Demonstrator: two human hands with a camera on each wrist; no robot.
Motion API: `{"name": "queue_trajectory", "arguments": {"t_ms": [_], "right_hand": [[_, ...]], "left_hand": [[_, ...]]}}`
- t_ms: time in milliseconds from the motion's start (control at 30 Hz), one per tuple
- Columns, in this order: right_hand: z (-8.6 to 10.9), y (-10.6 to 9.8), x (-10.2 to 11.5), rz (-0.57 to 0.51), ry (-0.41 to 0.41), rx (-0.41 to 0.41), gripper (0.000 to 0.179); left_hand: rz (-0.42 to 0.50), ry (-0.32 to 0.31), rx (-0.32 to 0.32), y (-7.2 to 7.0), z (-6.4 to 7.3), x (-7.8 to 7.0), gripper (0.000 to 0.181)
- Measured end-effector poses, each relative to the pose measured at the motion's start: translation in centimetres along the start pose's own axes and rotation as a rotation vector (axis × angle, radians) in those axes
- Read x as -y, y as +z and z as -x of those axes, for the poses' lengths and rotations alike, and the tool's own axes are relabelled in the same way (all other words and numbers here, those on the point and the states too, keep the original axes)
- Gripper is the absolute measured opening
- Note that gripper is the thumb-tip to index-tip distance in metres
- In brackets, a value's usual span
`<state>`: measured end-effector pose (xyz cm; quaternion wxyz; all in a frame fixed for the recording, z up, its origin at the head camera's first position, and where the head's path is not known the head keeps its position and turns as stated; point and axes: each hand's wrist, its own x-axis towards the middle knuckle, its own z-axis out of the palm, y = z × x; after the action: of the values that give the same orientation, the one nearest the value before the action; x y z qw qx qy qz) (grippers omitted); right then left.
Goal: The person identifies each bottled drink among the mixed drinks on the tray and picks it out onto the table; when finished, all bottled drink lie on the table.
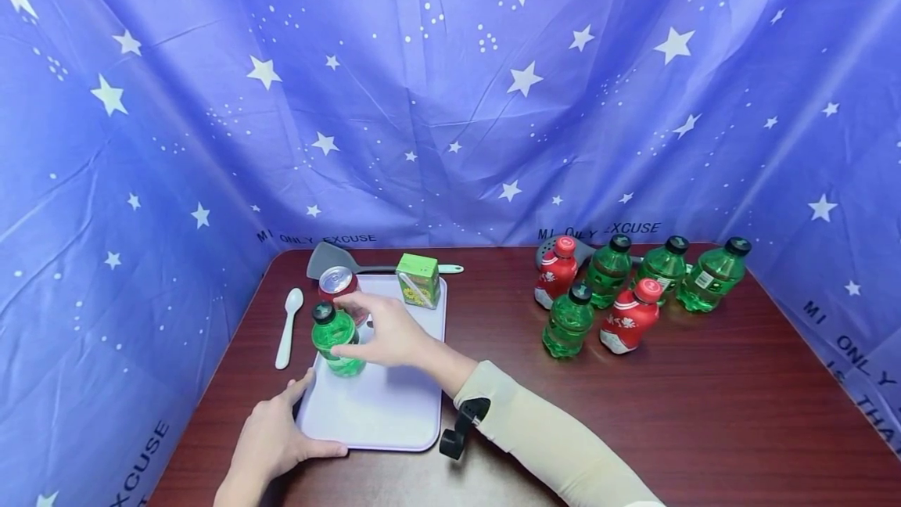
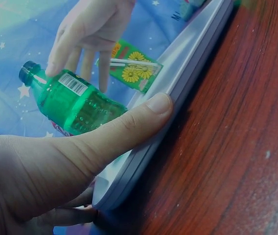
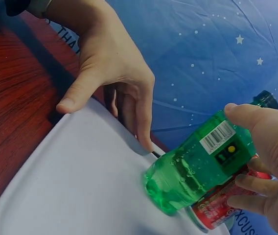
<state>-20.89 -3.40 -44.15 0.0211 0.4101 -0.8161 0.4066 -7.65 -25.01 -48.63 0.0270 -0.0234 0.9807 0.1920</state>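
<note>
A white tray (image 1: 380, 413) lies on the table, with my left hand (image 1: 271, 433) at its near left corner. The left thumb (image 2: 134, 122) lies along the near rim, while the fingers bend against the left side. A green bottle (image 1: 338, 343) stands upright on the tray's left part. Around its right side is my right hand (image 1: 394, 331), fingers spread, the thumb at the bottle in the right wrist view. Behind the bottle stands a red can (image 3: 215, 208), close to the right fingers. A green drink carton (image 1: 420, 280) with a straw stands at the tray's far right.
Left of the tray lies a white spoon (image 1: 289, 327). A grey spatula (image 1: 334, 257) lies behind it. Several green bottles (image 1: 567, 323) and two red bottles (image 1: 629, 319) stand at the right, near a slotted utensil (image 1: 545, 249). A starry blue cloth (image 1: 450, 100) surrounds the table (image 1: 521, 382).
</note>
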Motion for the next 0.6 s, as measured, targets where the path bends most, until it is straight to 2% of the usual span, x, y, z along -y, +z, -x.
{"name": "queue_trajectory", "arguments": {"t_ms": [300,600], "right_hand": [[-0.3,0.9,0.0,-0.006,0.005,0.009,0.069],[-0.2,1.7,-0.3,-0.058,0.085,0.013,0.070]], "left_hand": [[0.003,-0.006,0.006,0.1,0.0,0.0,0.142],[0.003,-0.019,0.016,0.2,-0.1,0.1,0.142]]}}
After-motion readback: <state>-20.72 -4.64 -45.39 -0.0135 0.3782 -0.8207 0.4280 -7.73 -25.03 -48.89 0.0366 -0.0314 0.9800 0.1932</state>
